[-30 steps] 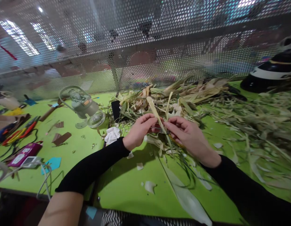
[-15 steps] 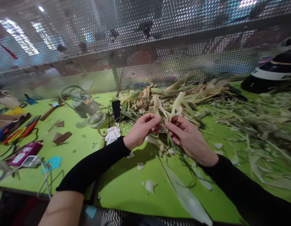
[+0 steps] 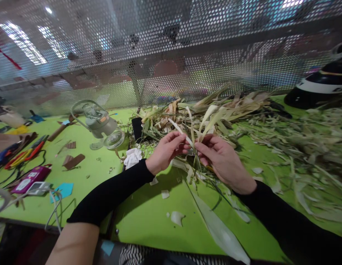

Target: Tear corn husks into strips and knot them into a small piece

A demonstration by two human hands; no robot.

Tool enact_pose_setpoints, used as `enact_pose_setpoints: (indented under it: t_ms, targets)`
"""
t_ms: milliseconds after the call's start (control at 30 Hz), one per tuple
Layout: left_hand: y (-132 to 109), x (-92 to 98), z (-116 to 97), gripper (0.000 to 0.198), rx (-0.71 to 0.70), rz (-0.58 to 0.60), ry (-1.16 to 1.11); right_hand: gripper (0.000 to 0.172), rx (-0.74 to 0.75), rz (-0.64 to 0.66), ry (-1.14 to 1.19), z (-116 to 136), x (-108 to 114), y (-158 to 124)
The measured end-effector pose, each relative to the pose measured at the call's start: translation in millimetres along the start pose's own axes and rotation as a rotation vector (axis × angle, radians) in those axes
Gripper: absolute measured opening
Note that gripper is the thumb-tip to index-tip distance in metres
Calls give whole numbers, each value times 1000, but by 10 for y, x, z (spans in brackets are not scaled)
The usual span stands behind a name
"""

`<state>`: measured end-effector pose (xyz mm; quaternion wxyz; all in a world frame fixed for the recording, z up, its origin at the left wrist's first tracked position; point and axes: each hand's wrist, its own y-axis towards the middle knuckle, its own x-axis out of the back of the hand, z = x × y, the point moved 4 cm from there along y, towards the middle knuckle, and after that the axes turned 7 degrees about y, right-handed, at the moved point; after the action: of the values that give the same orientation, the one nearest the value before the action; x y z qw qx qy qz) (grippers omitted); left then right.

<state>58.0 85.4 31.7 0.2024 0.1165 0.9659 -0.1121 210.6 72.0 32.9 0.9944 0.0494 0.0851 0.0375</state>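
— Well, how far along? Left to right, please.

— Far left: scissors [image 3: 20, 156] and a pink case [image 3: 27, 181] lying unused on the green table [image 3: 138, 217]. Then a small fan [image 3: 97, 121], a crumpled white scrap [image 3: 132, 157].

— And the work itself?

— Seemingly partway. Behind the hands, a big heap of leaves [image 3: 215, 106] not yet handled, by the look of it; to the right, a wide litter of thin shreds [image 3: 298, 147], probably already stripped. Near the front edge, one long pale leaf [image 3: 220, 232] lying flat.

— Hands?

— Left hand [image 3: 167, 152]: raised over the table's middle, thumb and forefinger pinching one half of a leaf strip [image 3: 191, 132]. Right hand [image 3: 223, 160]: close beside, fingertips nearly meeting the left's, pinching the other half. Strip upright between them, fanning apart into narrow slivers above the fingers. Both forearms in black sleeves, angled inward.

— Fully split?

— Cannot tell; lower end hidden behind the fingers.
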Motion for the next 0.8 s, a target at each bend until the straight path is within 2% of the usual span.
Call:
enact_pose_setpoints:
  t_ms: [133,267,367,533,633,700,800]
  targets:
    - [-5,-10,51,20,-41,4,67,46,27,-18,-173,25,21,-3]
    - [-24,-50,88,22,-89,25,147,55,33,-60,-233,62,28,-4]
    - [-28,-49,86,26,-99,27,152,54,22,-53,-216,58,9,-7]
    - [-27,-1,101,36,-74,-15,91,49,34,-97,-30,2,23,7]
    - [-20,-10,162,41,-26,52,173,44,58,-86,-61,-5,34,10]
    - [-13,-12,186,37,-12,104,262,39,55,-71,-122,8,42,5]
    - [-6,2,154,30,-74,152,374,32,74,-80,-214,61,69,-6]
